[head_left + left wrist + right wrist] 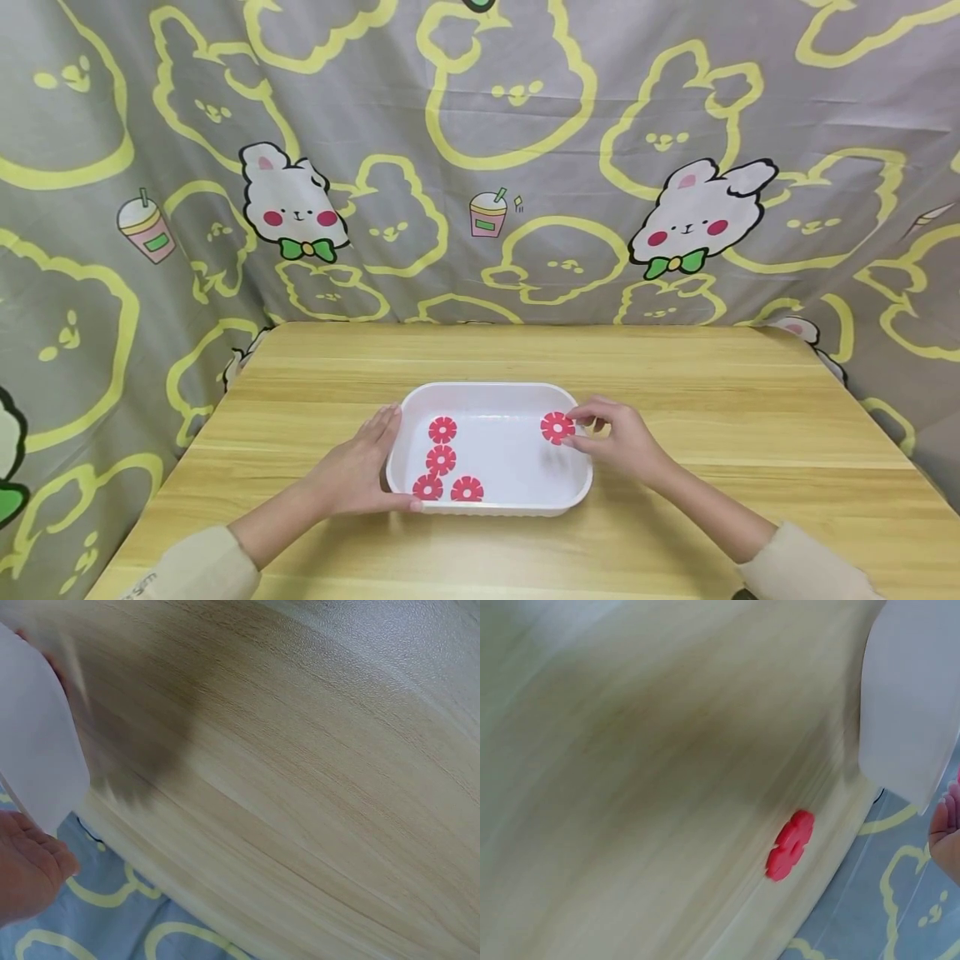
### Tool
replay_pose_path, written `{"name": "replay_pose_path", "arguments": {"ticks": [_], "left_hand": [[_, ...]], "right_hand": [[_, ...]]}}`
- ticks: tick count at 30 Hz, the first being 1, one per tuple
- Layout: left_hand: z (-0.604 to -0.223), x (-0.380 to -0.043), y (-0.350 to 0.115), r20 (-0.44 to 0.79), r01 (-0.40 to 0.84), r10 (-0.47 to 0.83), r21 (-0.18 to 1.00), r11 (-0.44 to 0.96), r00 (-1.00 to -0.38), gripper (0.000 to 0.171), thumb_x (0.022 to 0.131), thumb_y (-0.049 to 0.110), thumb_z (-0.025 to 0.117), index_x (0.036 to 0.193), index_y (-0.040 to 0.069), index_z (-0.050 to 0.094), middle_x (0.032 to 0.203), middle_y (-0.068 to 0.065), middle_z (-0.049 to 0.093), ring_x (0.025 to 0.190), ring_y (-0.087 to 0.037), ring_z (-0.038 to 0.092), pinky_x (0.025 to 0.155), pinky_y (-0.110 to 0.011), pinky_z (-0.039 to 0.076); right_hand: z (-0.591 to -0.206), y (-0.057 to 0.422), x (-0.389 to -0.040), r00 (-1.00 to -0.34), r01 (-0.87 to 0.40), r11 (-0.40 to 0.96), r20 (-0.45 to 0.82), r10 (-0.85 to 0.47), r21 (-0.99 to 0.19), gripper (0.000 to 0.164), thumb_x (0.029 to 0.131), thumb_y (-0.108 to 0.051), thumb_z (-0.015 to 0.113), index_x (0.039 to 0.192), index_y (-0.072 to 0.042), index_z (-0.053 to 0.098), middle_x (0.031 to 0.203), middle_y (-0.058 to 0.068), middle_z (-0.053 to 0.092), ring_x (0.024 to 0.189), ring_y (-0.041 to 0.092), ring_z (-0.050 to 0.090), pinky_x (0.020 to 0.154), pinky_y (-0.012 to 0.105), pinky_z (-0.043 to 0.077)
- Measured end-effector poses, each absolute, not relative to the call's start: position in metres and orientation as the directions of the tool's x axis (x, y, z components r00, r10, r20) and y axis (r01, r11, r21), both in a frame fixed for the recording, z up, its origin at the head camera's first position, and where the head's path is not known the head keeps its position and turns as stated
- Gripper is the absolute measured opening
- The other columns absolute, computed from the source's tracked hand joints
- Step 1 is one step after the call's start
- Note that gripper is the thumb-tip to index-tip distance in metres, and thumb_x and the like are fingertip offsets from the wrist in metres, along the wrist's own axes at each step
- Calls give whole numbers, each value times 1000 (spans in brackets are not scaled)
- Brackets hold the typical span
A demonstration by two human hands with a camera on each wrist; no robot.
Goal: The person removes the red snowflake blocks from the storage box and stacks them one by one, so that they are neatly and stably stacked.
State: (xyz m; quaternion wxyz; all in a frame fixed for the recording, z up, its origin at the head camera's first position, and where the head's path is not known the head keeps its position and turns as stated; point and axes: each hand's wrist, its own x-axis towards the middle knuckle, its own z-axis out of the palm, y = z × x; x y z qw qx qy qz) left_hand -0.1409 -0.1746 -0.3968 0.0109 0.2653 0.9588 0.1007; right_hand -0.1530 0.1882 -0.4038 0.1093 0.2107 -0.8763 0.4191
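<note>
Patterned cloth [517,279] backs the surface [675,367]. Left hand [366,472] grips the tray [513,471] at left; right hand [621,433] pinches a disc [549,427] over its right end; four discs [447,455] lie inside, leftward.

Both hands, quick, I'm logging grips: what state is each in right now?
Left hand: holding the white tray at its left end.
Right hand: closed, pinching a red notched disc.

The left forearm [281,523] slants far and right; its hand [363,473] spreads the thumb [401,502] near, apart from straighter fingers [386,423] reaching far. The right forearm [712,515] slants far and left, its hand [621,437] pinching between thumb and bent forefinger [592,410], fingertips leftward.
</note>
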Motion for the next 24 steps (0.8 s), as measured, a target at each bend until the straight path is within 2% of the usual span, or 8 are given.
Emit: {"name": "replay_pose_path", "arguments": {"ticks": [12, 19, 24], "left_hand": [[-397, -141, -175, 12, 501, 509, 200, 842, -861, 118, 65, 74, 61, 141, -10, 26, 148, -25, 28, 137, -39, 30, 103, -48, 41], [-398, -141, -175, 13, 503, 510, 198, 842, -860, 118, 66, 75, 60, 141, -9, 26, 148, -26, 28, 136, -39, 30, 101, -49, 42], [-397, -141, -175, 19, 507, 513, 184, 842, -858, 118, 66, 76, 59, 141, -10, 27, 148, -26, 29, 136, -39, 31, 103, -47, 41]], "right_hand": [[-405, 217, -143, -893, -439, 606, 397, -211, -664, 23, 67, -6, 80, 88, -4, 72, 83, 1, 67, 72, 14, 56, 62, 19, 50], [-410, 237, -135, -888, -425, 650, 430, -164, -630, 24, 64, -4, 81, 86, -5, 71, 79, -1, 65, 71, 3, 53, 62, 18, 50], [-416, 247, -129, -879, -429, 650, 457, -139, -628, 24, 63, -2, 81, 85, -5, 71, 77, 2, 65, 71, 2, 53, 60, 19, 49]]}}
